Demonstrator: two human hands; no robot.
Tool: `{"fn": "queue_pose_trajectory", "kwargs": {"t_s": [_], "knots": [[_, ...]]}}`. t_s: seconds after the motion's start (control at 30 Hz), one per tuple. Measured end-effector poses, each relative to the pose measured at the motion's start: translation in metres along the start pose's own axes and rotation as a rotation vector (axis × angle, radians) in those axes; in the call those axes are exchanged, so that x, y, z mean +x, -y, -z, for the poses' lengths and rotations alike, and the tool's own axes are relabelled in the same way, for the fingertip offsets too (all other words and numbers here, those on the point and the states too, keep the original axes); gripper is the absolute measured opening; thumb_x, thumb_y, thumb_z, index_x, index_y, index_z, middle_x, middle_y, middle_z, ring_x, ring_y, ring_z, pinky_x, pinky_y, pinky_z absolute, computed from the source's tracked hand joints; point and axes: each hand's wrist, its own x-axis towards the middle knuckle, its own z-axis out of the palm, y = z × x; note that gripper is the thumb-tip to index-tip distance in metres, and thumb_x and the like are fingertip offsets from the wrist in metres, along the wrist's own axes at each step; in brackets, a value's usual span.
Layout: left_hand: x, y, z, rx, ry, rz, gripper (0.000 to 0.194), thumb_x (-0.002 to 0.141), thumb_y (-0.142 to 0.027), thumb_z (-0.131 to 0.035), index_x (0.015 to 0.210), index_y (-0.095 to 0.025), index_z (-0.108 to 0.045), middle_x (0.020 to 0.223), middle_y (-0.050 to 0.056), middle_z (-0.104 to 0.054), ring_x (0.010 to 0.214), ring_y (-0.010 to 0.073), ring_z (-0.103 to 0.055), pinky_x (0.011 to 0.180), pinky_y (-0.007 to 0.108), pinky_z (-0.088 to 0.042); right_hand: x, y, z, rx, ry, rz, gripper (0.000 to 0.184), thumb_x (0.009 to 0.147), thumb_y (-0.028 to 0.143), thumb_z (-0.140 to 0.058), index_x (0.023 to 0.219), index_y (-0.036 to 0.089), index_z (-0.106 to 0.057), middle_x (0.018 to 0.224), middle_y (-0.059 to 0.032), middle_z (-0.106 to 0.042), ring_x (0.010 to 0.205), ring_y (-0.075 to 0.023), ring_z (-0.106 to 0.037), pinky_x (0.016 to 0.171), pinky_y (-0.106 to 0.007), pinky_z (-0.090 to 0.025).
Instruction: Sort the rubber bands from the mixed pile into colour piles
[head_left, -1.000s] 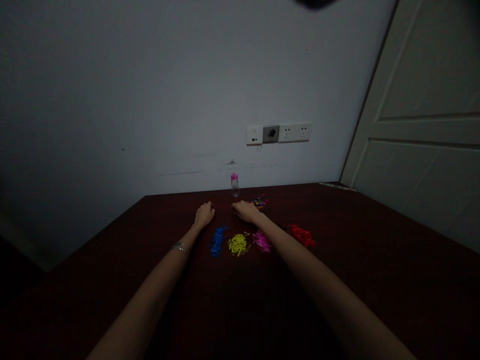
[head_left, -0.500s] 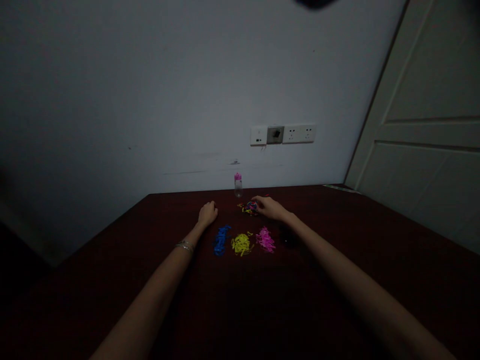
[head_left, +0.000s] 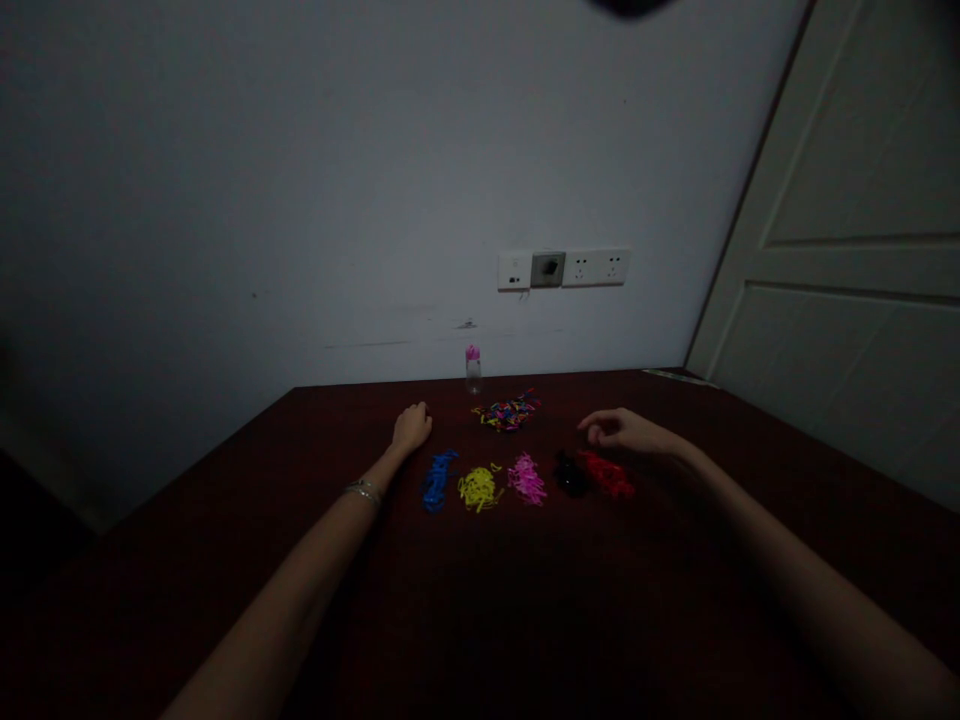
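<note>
Both hands are over the tabletop (head_left: 480, 590): the right hand (head_left: 619, 430) is just beyond the red pile (head_left: 607, 474), fingers bent, and whether anything is pinched in them I cannot tell. The left hand (head_left: 412, 427) lies back upward near the blue pile (head_left: 437, 482), fingers curled under; their grip is hidden. A bracelet (head_left: 364, 490) circles the left wrist.

Small, thin loops make up the piles, set in a row. Beside the red one sits the black pile (head_left: 570, 474), then, going left, the pink pile (head_left: 527, 480), the yellow pile (head_left: 478, 488) and the blue one. Behind the row, between the hands, lies a mixed-colour heap (head_left: 508, 411). Past it, a clear bottle (head_left: 473, 375) with a pink top stands upright near the wall (head_left: 337, 180), which carries a strip of sockets (head_left: 562, 269). A panelled door (head_left: 855, 200) is at the right.
</note>
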Motion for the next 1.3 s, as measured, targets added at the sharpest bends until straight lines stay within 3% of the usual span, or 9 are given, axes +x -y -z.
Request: {"fn": "queue_pose_trajectory", "kwargs": {"t_s": [0.17,0.43,0.53,0.63,0.97,1.3], "knots": [[-0.001,0.0,-0.001,-0.002,-0.004,-0.003,0.024,0.083,-0.022,-0.04,0.102,-0.014,-0.054,0.101,0.012,-0.061,0.095,0.0199,-0.057,0.082,0.029,-0.042,-0.004,-0.015,-0.003,0.037,-0.103,-0.045,0.036,0.064,0.028,-0.058,0.096,0.014,-0.064,0.078,-0.0058,-0.066,0.061,-0.0134,-0.058,0.054,-0.024,-0.045],[0.008,0.007,-0.004,-0.124,0.047,0.038,0.026,0.081,-0.021,-0.042,0.102,-0.016,-0.056,0.106,0.009,-0.062,0.098,0.0193,-0.057,0.085,0.028,-0.042,-0.003,-0.055,-0.007,-0.01,-0.458,-0.063,0.033,0.069,0.038,-0.053,0.089,0.014,-0.065,0.068,-0.0047,-0.065,0.057,-0.0146,-0.056,0.047,-0.023,-0.04],[0.013,0.007,-0.002,-0.185,0.08,0.034,0.026,0.08,-0.022,-0.044,0.101,-0.018,-0.058,0.105,0.007,-0.063,0.098,0.0194,-0.057,0.085,0.028,-0.042,-0.001,-0.058,-0.009,-0.045,-0.454,-0.052,0.03,0.069,0.036,-0.053,0.087,0.014,-0.066,0.066,-0.0041,-0.065,0.059,-0.0153,-0.058,0.052,-0.024,-0.042],[0.016,0.0,0.001,-0.205,0.103,-0.054,0.025,0.078,-0.023,-0.047,0.099,-0.018,-0.06,0.106,0.007,-0.063,0.1,0.0192,-0.056,0.086,0.028,-0.042,0.001,-0.06,-0.009,-0.067,-0.462,-0.045,0.028,0.069,0.033,-0.053,0.085,0.015,-0.066,0.068,-0.0041,-0.066,0.062,-0.0161,-0.059,0.058,-0.026,-0.044],[0.024,-0.054,0.007,-0.108,0.154,-0.328,0.034,0.081,-0.025,-0.048,0.112,-0.016,-0.056,0.114,0.011,-0.056,0.105,0.0215,-0.053,0.09,0.03,-0.041,-0.002,-0.058,-0.011,-0.163,-0.462,-0.048,0.03,0.07,0.032,-0.049,0.087,0.015,-0.067,0.067,-0.0031,-0.066,0.061,-0.0165,-0.058,0.058,-0.026,-0.044],[0.027,-0.079,0.014,0.102,0.14,-0.333,0.022,0.082,-0.023,-0.043,0.092,-0.017,-0.061,0.106,0.01,-0.057,0.093,0.0193,-0.057,0.078,0.027,-0.045,0.0,-0.06,-0.011,-0.192,-0.468,-0.027,0.03,0.071,0.029,-0.048,0.088,0.014,-0.067,0.073,-0.0047,-0.068,0.067,-0.0173,-0.06,0.063,-0.026,-0.045]]}}
